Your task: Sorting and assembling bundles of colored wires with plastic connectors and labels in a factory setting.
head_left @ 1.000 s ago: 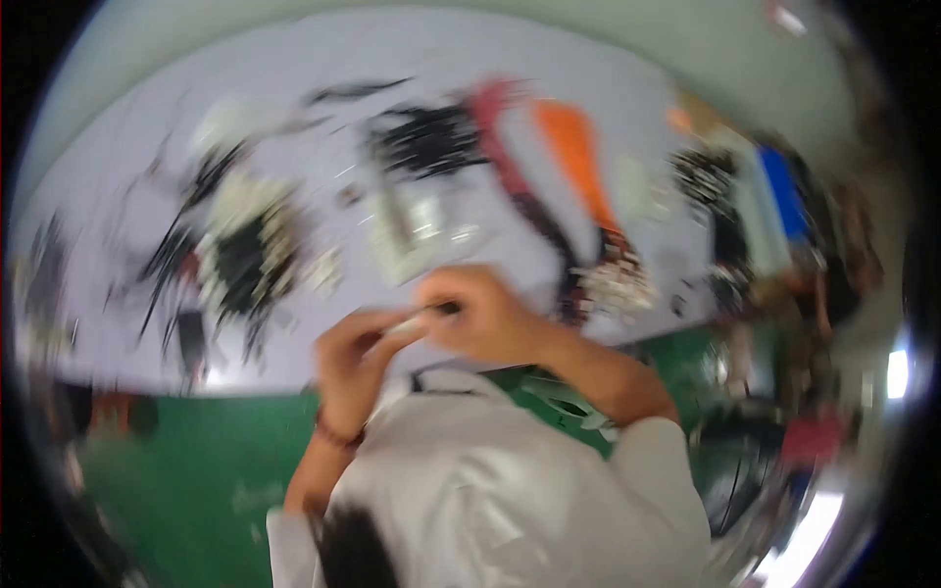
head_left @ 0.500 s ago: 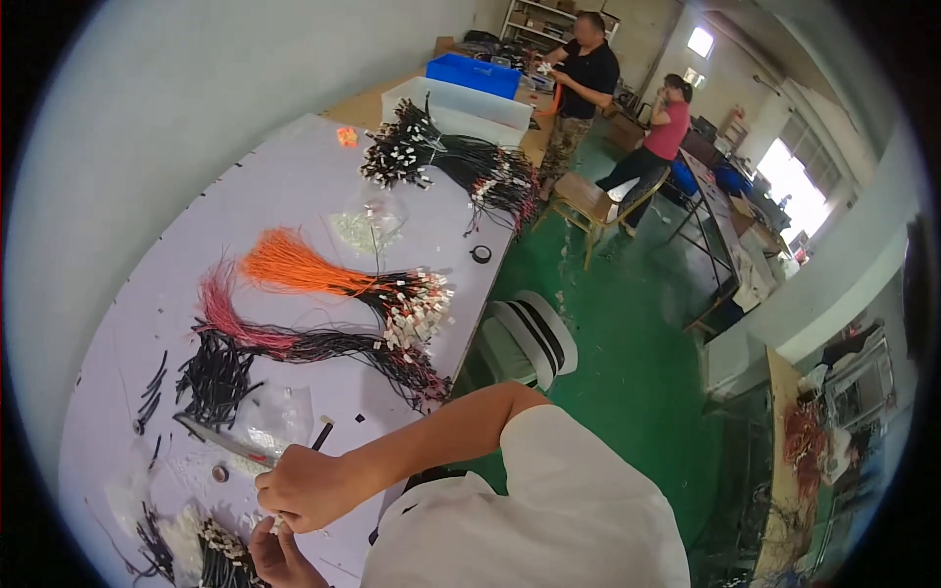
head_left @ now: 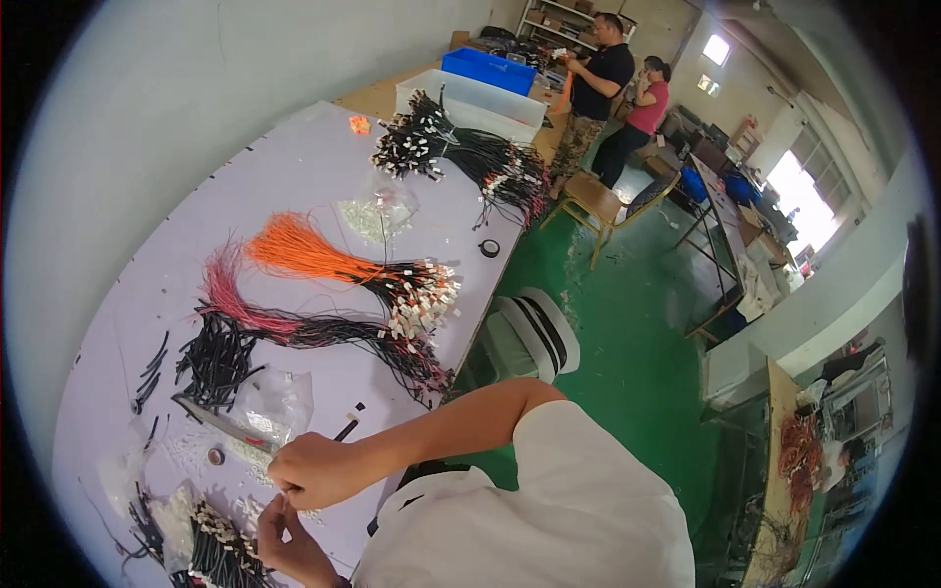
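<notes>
A person's right hand (head_left: 316, 468) and left hand (head_left: 286, 539) meet at the near edge of the worktop (head_left: 294, 186), fingertips pinched together on something too small to tell. Black wire bundles (head_left: 221, 554) lie just beside them; orange wires (head_left: 304, 253) farther off.

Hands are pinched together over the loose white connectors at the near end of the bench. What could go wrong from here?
1. The right hand and left hand work among scattered white connectors; a sweep of the wrist could knock some off the table edge.
2. The black wire bundle lies right beside the left hand and might snag.
3. The view points far off to the side, so the fingers sit at the picture's edge, hard to monitor.
</notes>
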A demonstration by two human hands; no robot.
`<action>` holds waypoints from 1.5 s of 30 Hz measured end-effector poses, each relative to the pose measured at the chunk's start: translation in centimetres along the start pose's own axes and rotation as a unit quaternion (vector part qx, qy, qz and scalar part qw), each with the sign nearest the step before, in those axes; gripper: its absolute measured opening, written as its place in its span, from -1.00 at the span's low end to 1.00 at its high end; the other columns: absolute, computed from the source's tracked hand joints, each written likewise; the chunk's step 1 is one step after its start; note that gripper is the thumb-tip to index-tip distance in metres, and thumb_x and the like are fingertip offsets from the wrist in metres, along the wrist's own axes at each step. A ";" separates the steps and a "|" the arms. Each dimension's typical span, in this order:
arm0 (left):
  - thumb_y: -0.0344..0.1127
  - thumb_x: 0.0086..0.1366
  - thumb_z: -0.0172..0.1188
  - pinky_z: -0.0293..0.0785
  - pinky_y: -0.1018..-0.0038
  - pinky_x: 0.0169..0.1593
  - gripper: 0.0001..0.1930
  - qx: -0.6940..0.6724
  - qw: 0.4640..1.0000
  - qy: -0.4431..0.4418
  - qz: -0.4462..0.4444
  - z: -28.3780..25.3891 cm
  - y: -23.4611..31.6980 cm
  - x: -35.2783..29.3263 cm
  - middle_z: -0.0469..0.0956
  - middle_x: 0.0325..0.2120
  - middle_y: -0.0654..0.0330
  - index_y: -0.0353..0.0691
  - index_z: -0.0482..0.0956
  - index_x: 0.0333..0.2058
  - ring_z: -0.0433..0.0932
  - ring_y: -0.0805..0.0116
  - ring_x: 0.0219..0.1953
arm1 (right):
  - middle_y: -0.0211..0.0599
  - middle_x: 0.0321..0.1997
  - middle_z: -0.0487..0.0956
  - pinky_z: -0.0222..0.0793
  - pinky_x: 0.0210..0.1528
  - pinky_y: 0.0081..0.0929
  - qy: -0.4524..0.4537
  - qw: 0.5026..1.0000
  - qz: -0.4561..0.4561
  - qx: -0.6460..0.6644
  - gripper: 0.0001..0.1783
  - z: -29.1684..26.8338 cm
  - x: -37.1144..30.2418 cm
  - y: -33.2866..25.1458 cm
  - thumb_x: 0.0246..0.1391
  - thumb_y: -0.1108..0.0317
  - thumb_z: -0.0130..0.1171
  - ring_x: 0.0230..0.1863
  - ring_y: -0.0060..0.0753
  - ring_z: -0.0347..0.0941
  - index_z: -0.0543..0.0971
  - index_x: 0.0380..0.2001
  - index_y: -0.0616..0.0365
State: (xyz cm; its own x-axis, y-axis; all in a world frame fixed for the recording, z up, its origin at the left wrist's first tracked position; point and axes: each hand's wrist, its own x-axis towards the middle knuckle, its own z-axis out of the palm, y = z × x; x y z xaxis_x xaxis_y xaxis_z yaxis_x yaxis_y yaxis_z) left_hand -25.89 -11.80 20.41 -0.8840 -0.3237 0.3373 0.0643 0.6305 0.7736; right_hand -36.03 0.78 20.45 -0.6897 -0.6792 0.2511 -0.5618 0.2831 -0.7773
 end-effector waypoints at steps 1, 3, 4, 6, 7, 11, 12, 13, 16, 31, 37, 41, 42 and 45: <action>-0.53 0.13 0.18 0.44 0.54 -0.33 -0.82 0.001 1.000 -0.011 -0.013 0.5 -0.6 -0.1 0.55 -0.44 0.12 -0.43 0.53 -0.26 0.50 0.43 -0.41 | -0.15 -0.71 0.44 0.28 -0.56 -0.16 -0.003 1.000 0.000 0.001 -0.86 -0.1 -0.2 0.2 -0.41 0.35 0.13 -0.59 0.00 0.41 0.44 -0.79 0.18; -0.55 0.12 0.18 0.43 0.53 -0.38 -0.84 0.003 1.000 -0.009 -0.012 1.0 -1.5 -0.2 0.54 -0.48 0.12 -0.41 0.54 -0.28 0.49 0.44 -0.47 | -0.20 -0.68 0.46 0.28 -0.55 -0.18 -0.038 0.999 0.036 -0.008 -0.85 -0.1 -0.4 0.6 -0.37 0.34 0.16 -0.57 -0.03 0.42 0.44 -0.76 0.16; -0.56 0.11 0.18 0.42 0.53 -0.42 -0.86 0.006 1.000 -0.009 -0.007 0.9 -1.5 -0.3 0.54 -0.52 0.13 -0.40 0.55 -0.31 0.48 0.44 -0.52 | -0.20 -0.68 0.46 0.28 -0.55 -0.18 -0.043 0.999 0.033 -0.007 -0.85 -0.1 -0.4 0.7 -0.37 0.34 0.16 -0.57 -0.03 0.42 0.44 -0.76 0.16; -0.57 0.11 0.18 0.40 0.56 -0.38 -0.86 -0.024 0.997 -0.020 -0.074 0.7 -1.7 -0.2 0.54 -0.49 0.18 -0.40 0.55 -0.31 0.46 0.49 -0.48 | -0.23 -0.64 0.48 0.28 -0.54 -0.19 -0.020 1.000 -0.005 0.013 -0.85 -0.3 -0.4 0.5 -0.33 0.33 0.18 -0.56 -0.06 0.43 0.45 -0.71 0.14; -0.62 0.10 0.16 0.40 0.58 -0.36 -0.87 -0.095 0.992 -0.015 -0.085 0.9 -2.1 -0.1 0.54 -0.48 0.19 -0.41 0.54 -0.33 0.47 0.50 -0.46 | -0.23 -0.64 0.48 0.28 -0.54 -0.19 -0.023 1.000 -0.008 0.016 -0.85 -0.5 -0.2 0.2 -0.33 0.33 0.18 -0.56 -0.06 0.43 0.45 -0.71 0.14; -0.65 0.08 0.15 0.39 0.59 -0.38 -0.88 -0.146 0.985 -0.005 -0.094 0.5 -1.2 0.4 0.54 -0.50 0.22 -0.42 0.54 -0.36 0.43 0.55 -0.48 | -0.19 -0.59 0.49 0.31 -0.53 -0.17 -0.032 0.998 -0.007 -0.054 -0.85 -0.7 -0.1 -0.7 -0.31 0.34 0.18 -0.54 -0.07 0.45 0.45 -0.68 0.16; -0.64 0.08 0.15 0.38 0.60 -0.38 -0.88 -0.134 0.986 -0.019 -0.094 0.3 -1.1 0.4 0.53 -0.50 0.22 -0.42 0.54 -0.35 0.42 0.56 -0.49 | -0.17 -0.59 0.49 0.31 -0.53 -0.15 -0.006 0.997 -0.024 -0.071 -0.86 -0.7 -0.2 -0.8 -0.32 0.35 0.16 -0.54 -0.07 0.46 0.45 -0.68 0.17; -0.64 0.08 0.15 0.38 0.60 -0.38 -0.88 -0.133 0.986 -0.018 -0.096 0.2 -1.1 0.4 0.53 -0.50 0.22 -0.42 0.54 -0.35 0.42 0.56 -0.49 | -0.17 -0.59 0.49 0.31 -0.53 -0.15 -0.007 0.997 -0.024 -0.070 -0.86 -0.5 -0.1 -0.6 -0.32 0.35 0.16 -0.54 -0.07 0.46 0.45 -0.68 0.17; -0.64 0.06 0.15 0.37 0.60 -0.40 -0.87 -0.062 0.996 -0.033 -0.063 0.1 -1.2 0.6 0.54 -0.51 0.21 -0.42 0.55 -0.36 0.42 0.56 -0.49 | -0.17 -0.65 0.47 0.31 -0.56 -0.13 0.001 0.992 -0.050 -0.117 -0.86 0.0 0.1 -0.3 -0.35 0.38 0.14 -0.58 -0.06 0.44 0.41 -0.73 0.18; -0.65 0.07 0.16 0.40 0.61 -0.34 -0.84 -0.090 0.992 -0.040 -0.075 -1.0 -2.7 -0.7 0.53 -0.43 0.20 -0.36 0.53 -0.33 0.46 0.53 -0.41 | -0.19 -0.74 0.42 0.20 -0.59 -0.26 -0.041 0.993 0.031 0.109 -0.67 1.1 0.3 0.3 -0.33 0.21 0.34 -0.66 -0.15 0.37 0.43 -0.73 0.17; -0.63 0.12 0.12 0.45 0.61 -0.21 -0.70 -0.363 0.920 -0.044 -0.142 0.5 -3.5 2.0 0.48 -0.33 0.20 -0.38 0.41 -0.13 0.48 0.50 -0.31 | -0.41 -0.44 0.51 0.38 -0.32 -0.62 -0.091 0.973 0.051 0.206 -0.84 -1.2 0.7 1.6 -0.02 0.41 0.18 -0.38 -0.65 0.41 0.55 -0.34 0.24; -0.52 0.23 0.07 0.44 0.57 -0.17 -0.82 -0.469 0.866 -0.060 -0.166 0.4 -3.1 2.4 0.49 -0.33 0.25 -0.36 0.43 -0.17 0.48 0.49 -0.28 | -0.41 -0.38 0.53 0.34 -0.25 -0.67 -0.147 0.951 0.136 0.237 -0.79 -2.3 0.3 0.8 -0.01 0.43 0.17 -0.34 -0.69 0.42 0.52 -0.27 0.26; -0.49 0.24 0.07 0.43 0.57 -0.16 -0.86 -0.453 0.872 -0.072 -0.168 0.3 -3.0 2.4 0.50 -0.33 0.26 -0.34 0.46 -0.22 0.48 0.51 -0.29 | -0.41 -0.38 0.53 0.34 -0.25 -0.67 -0.167 0.946 0.132 0.245 -0.79 -2.0 0.2 0.7 -0.01 0.43 0.17 -0.34 -0.69 0.42 0.52 -0.27 0.26; -0.45 0.26 0.06 0.44 0.56 -0.16 -0.85 -0.460 0.868 -0.072 -0.170 0.3 -2.9 1.9 0.50 -0.31 0.25 -0.32 0.46 -0.19 0.48 0.52 -0.26 | -0.41 -0.40 0.52 0.31 -0.23 -0.67 -0.100 0.896 0.198 0.384 -0.82 -0.9 0.0 0.1 -0.02 0.48 0.16 -0.31 -0.66 0.40 0.49 -0.30 0.30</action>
State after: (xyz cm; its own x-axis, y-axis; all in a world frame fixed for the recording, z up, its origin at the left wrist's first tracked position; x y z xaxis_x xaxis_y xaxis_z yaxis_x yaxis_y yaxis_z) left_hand -27.91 -14.00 18.61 -0.9690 -0.2468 -0.0141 0.0720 -0.3364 0.9389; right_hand -36.49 1.36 20.93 -0.6258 -0.7588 -0.1807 0.2423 0.0310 -0.9697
